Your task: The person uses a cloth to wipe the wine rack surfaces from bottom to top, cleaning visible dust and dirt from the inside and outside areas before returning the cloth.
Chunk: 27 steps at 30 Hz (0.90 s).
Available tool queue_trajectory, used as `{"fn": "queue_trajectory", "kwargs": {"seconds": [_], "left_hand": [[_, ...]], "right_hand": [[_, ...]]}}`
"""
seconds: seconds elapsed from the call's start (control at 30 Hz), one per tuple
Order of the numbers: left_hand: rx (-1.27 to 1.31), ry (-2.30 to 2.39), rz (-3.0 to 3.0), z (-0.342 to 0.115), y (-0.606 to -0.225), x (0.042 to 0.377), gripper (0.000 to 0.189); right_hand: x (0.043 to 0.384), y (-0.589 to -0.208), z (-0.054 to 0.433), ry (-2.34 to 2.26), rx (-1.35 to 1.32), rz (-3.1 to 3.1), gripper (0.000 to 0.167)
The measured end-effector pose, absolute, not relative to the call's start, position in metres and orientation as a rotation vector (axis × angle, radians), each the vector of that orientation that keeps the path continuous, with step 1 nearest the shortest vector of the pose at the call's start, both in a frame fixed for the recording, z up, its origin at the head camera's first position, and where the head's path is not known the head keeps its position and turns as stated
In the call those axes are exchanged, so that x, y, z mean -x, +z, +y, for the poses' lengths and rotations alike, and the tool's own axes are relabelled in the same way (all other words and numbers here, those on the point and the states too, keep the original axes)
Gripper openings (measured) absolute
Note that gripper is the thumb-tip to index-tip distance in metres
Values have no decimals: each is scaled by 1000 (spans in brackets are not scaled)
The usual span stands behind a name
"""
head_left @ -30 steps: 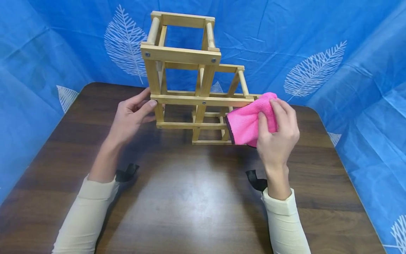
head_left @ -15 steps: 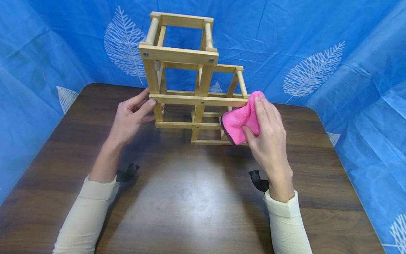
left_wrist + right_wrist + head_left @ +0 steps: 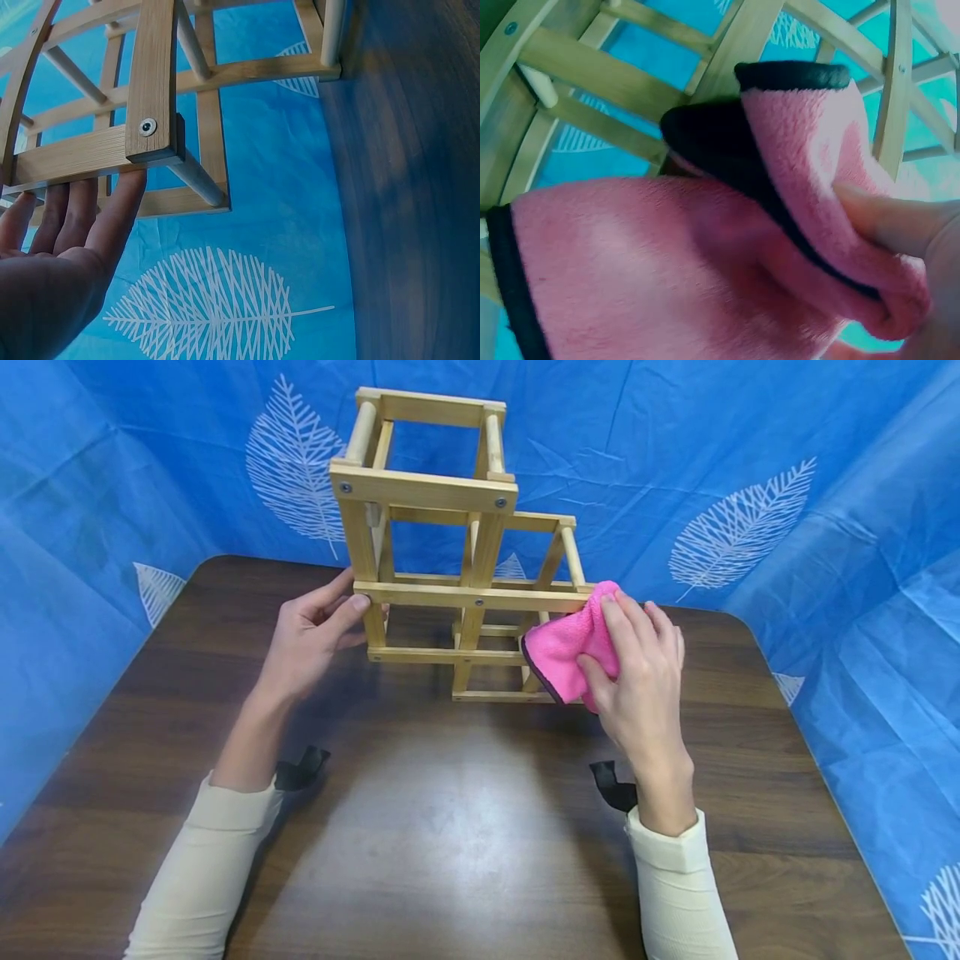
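The left hand (image 3: 300,631) grips the wooden rack (image 3: 450,597) at its near left post, thumb on the front and the other fingers behind, and the rack stands on the brown table (image 3: 465,827) between the two hands, its tallest part rising above and just right of the left hand. The right hand (image 3: 641,685) pinches a bunched pink cloth (image 3: 558,652) with dark edging, which lies against the rack's right end, the thumb on its near side; beyond both hands hangs a blue sheet (image 3: 600,460) printed with white leaves.
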<state>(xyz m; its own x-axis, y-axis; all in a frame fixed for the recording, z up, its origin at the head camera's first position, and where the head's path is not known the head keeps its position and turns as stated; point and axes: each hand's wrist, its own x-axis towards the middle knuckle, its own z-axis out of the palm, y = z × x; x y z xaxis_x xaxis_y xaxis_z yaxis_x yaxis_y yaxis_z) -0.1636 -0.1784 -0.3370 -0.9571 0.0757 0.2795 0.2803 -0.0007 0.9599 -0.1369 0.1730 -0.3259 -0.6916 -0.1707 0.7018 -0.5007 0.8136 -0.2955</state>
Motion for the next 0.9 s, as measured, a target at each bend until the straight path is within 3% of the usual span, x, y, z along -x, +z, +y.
{"fn": "queue_trajectory", "kwargs": {"seconds": [0.9], "left_hand": [[388, -2103, -2084, -178, -337, 164, 48]], "right_hand": [[130, -338, 178, 387, -632, -2484, 71]]}}
